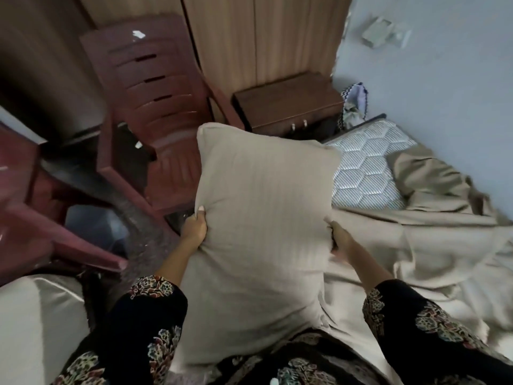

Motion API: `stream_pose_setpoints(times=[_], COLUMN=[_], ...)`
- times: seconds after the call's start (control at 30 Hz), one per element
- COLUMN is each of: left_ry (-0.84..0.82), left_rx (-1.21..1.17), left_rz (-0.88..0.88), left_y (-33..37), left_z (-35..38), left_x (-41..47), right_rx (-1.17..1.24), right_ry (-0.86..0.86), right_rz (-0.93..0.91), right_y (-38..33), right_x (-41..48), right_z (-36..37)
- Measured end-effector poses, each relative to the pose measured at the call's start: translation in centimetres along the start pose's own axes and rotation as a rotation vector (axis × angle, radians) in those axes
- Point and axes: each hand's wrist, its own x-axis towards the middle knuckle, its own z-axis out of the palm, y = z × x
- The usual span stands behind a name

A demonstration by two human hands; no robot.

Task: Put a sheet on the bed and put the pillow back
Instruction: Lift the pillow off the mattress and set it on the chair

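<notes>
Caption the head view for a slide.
Left hand and right hand grip the pillow by its sides; the rumpled sheet leaves one mattress corner bare.

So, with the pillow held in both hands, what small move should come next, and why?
Probably set the pillow down on the plastic chair at the left, to free both hands. The left hand and right hand grip its sides, while the sheet lies rumpled and a corner of the mattress is bare, so the sheet seems to need spreading first.
</notes>
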Motion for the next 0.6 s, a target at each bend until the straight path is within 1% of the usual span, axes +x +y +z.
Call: stream_pose_setpoints(times=[0.07,0.17,0.3,0.4,0.6], left_ry=[0.032,0.098,0.171,0.205,0.228], left_rx=[-0.003,-0.012,-0.037,-0.057,-0.080], left_rz=[-0.017,-0.034,-0.061,-0.098,-0.160], left_y=[0.8,0.8,1.3,1.2,0.4], left_z=[-1.0,-2.5,-5.3,-7.5,-11.4], left_x=[2.2,5.5,9.6,13.0,20.2], right_rx=[-0.035,-0.092,-0.048,-0.094,-0.197], right_ry=[0.001,-0.045,-0.115,-0.168,-0.148], right_rz=[-0.005,-0.013,-0.011,-0.023,-0.021], right_y=[-2.5,-5.5,-8.8,-11.2,-14.2], right_x=[1.6,4.4,7.5,9.5,14.0], right_z=[1.9,5.3,10.4,14.8,23.6])
